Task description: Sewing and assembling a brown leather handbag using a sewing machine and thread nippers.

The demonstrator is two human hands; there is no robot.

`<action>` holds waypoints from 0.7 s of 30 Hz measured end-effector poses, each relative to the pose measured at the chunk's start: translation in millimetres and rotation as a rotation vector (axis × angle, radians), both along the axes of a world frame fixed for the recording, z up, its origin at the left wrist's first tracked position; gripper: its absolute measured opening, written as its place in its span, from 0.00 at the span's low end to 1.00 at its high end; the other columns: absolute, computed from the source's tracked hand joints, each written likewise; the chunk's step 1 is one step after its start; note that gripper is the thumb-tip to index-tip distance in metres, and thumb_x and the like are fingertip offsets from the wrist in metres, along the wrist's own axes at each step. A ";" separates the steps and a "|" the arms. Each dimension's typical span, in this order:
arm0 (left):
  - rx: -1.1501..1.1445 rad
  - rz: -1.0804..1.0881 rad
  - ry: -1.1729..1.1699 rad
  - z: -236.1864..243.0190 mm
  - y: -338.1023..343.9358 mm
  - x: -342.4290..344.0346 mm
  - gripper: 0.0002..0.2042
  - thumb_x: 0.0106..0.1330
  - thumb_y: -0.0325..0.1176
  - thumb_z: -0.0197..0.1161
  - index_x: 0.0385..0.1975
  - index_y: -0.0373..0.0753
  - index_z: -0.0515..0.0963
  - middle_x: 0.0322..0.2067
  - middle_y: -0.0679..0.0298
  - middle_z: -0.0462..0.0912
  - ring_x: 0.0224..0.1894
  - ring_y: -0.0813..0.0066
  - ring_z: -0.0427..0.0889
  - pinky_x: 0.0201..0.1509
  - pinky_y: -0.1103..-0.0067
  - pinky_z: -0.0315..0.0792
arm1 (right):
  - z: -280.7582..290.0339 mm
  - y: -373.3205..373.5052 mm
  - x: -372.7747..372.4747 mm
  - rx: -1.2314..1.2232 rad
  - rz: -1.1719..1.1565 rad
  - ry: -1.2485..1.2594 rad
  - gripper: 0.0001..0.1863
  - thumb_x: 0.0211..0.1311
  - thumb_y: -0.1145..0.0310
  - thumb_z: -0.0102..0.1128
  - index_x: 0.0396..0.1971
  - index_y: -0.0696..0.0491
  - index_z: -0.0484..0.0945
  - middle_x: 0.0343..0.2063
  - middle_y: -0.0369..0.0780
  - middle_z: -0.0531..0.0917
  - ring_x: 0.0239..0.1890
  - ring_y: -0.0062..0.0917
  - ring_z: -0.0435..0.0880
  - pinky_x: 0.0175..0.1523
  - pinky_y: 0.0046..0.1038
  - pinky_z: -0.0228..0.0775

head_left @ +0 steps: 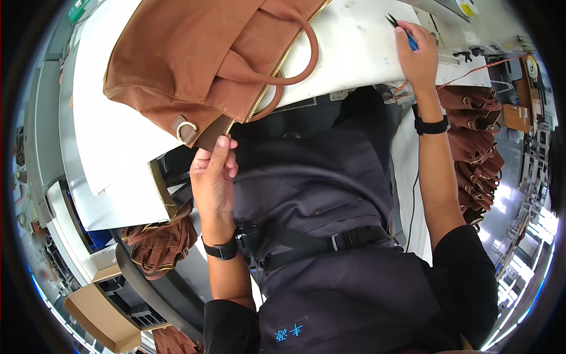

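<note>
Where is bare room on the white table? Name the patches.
The white table is bare between the brown canvas handbag and the right hand holding blue-handled snips, and left below the handbag. The near edge is crowded by the left hand gripping the handbag's end.

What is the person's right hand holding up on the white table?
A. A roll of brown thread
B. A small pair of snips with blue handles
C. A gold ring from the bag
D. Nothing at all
B: the right hand is closed around a small pair of snips with blue handles and dark tips, over the white table, while the left hand pinches the corner of the brown bag.
</note>
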State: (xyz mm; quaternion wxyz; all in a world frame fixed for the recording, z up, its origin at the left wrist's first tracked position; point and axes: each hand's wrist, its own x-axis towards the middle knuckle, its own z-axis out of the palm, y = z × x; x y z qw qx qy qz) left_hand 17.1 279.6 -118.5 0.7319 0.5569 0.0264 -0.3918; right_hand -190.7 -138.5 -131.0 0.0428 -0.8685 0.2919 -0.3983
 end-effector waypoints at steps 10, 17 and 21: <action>0.436 -0.064 -0.930 21.9 10.8 -28.3 0.07 0.71 0.30 0.75 0.36 0.35 0.85 0.26 0.75 0.76 0.26 0.90 0.68 0.30 0.89 0.61 | 5.2 -1.0 -3.5 0.030 -0.016 0.002 0.12 0.71 0.60 0.66 0.45 0.50 0.88 0.43 0.40 0.90 0.47 0.38 0.86 0.56 0.35 0.75; 0.608 0.045 -1.371 28.1 -10.4 -15.8 0.05 0.68 0.24 0.73 0.41 0.35 0.86 0.23 0.69 0.68 0.25 0.80 0.64 0.29 0.80 0.61 | 3.6 -4.0 -5.4 0.047 -0.007 -0.017 0.12 0.70 0.60 0.66 0.45 0.49 0.89 0.43 0.39 0.90 0.47 0.37 0.86 0.56 0.35 0.75; 0.654 0.020 -1.422 30.1 -12.4 -15.9 0.06 0.67 0.22 0.73 0.41 0.36 0.86 0.23 0.67 0.68 0.22 0.77 0.65 0.26 0.77 0.64 | 0.4 -4.0 -4.7 0.037 -0.010 -0.022 0.12 0.70 0.59 0.66 0.45 0.48 0.89 0.43 0.39 0.89 0.47 0.37 0.85 0.56 0.35 0.75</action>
